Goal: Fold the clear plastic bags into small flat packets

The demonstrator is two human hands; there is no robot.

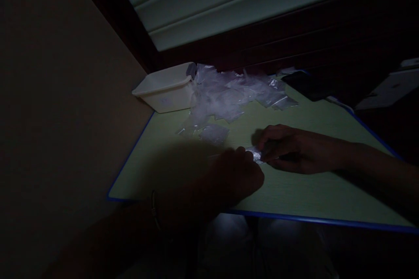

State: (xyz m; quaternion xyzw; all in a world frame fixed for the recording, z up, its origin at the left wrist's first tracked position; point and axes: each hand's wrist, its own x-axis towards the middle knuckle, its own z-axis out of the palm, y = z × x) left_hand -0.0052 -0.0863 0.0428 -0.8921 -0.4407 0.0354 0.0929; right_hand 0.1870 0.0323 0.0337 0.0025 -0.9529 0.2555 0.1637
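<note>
Looks like a dim room at home: small green desk point(310, 192) with blue edging against a plain wall point(59, 96), slatted window shutter point(229, 0) beyond both hands, white plastic tub point(165, 89) and heap of clear bags point(229, 91) past the left hand point(235, 176), dark phone point(306, 85) beyond the right hand point(290, 148)

A pale green table point(294, 192) edged in blue bears a cream tub point(163, 89) and clear bags point(225, 93).

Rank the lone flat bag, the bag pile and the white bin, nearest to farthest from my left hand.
1. Lone flat bag, just beyond the left hand.
2. Bag pile, farther back, mid-table.
3. White bin, far left corner.
</note>
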